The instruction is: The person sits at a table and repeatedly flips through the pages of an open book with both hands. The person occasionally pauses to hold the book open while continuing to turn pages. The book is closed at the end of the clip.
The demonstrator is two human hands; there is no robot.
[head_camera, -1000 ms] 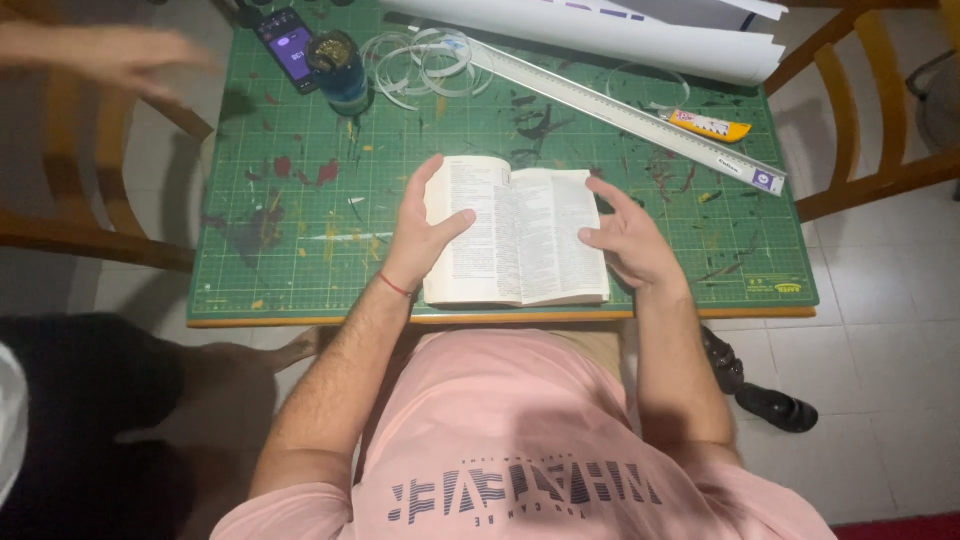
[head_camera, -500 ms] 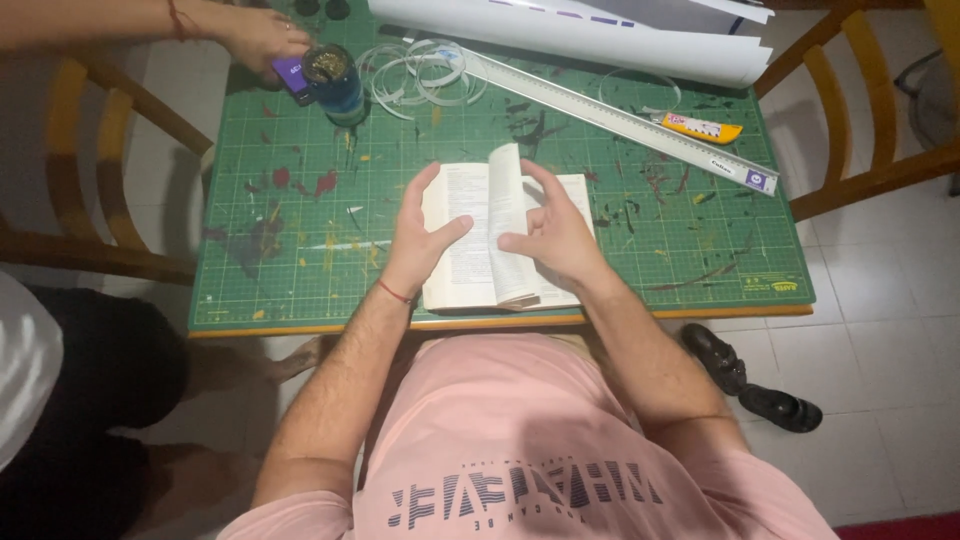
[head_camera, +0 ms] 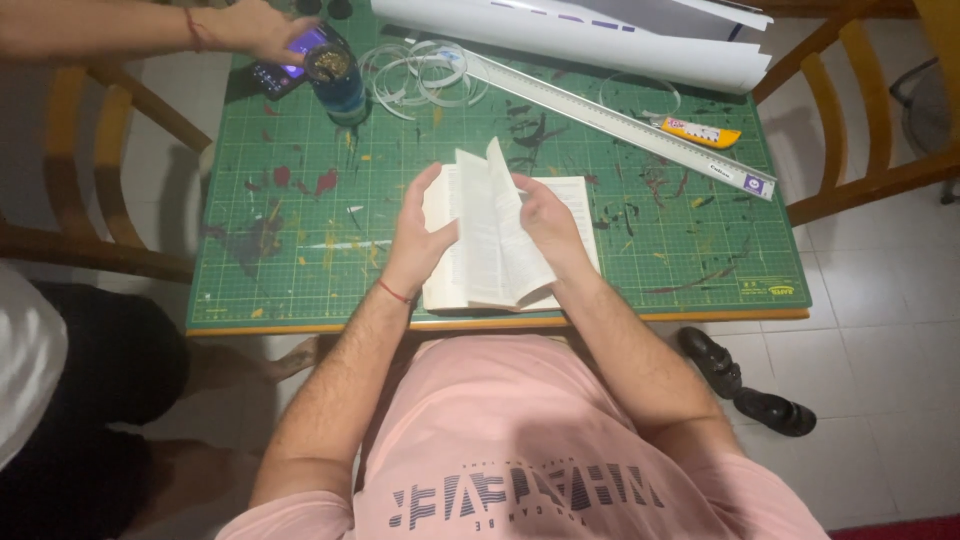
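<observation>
book (head_camera: 497,240): open paperback, lying on the green cutting mat (head_camera: 300,250) near the front edge, right in front of the pink shirt; a few leaves standing up mid-flip

left hand (head_camera: 418,238): fingers spread and curled over the outer edge of the left-hand pages, pressing that half down flat

right hand (head_camera: 548,225): thumb and fingertips pinching the lifted leaves near their top edge; the rest of the hand resting on the right-hand page

feel of it: probably light and floppy – thin paper, soft cover, nothing stiff about it; pages likely to crease or tear if yanked, so better taken by the corner or outer edge, spine supported from below when lifting

mat surface: paint-splattered, looks grippy enough – book unlikely to slide

other stuff: long metal ruler (head_camera: 620,125) and yellow utility knife (head_camera: 700,132) farther back; white paper roll (head_camera: 570,40) along the far edge; loops of clear tape strips (head_camera: 420,72)

co-worker's hand (head_camera: 255,28): at the far-left corner, on a phone (head_camera: 290,60) next to a blue cup (head_camera: 335,80); well apart from the book
</observation>
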